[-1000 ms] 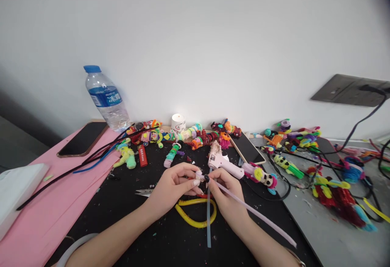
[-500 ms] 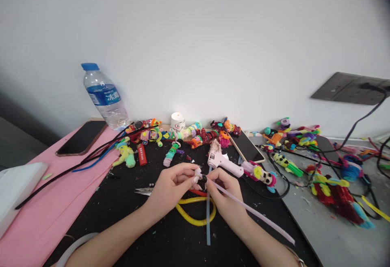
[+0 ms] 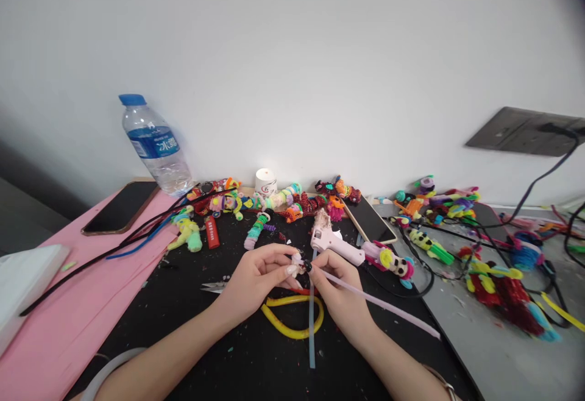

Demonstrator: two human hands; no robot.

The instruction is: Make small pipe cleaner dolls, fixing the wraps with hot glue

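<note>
Lilac fuzzy wire, a pipe cleaner (image 3: pixel 379 305), ran between both hands above the black mat on the bench (image 3: pixel 205 328). Its near end sat coiled into a small pale knot with a dark bead (image 3: pixel 307 265) at the fingertips. The left hand (image 3: pixel 258 279) was clenched on that knot, thumb and forefinger pinching it. The right hand (image 3: pixel 340 294) was grasping the wire just behind the bead.

Compared with 1 second earlier, the hands had barely shifted; the knot looked a little tighter and the left thumb sat lower over it. I judged that the winding was continuing slowly, with most of the wire unwound.

The wire's long axis ran from the knot at centre down and to the right, its free tip resting on the mat near the grey surface (image 3: pixel 503 352).

Under the hands lay a yellow loop (image 3: pixel 292 328) and a clear glue stick (image 3: pixel 311 334). A pink glue gun (image 3: pixel 331 241) lay just beyond, with small scissors (image 3: pixel 214 286) to the left.
</note>
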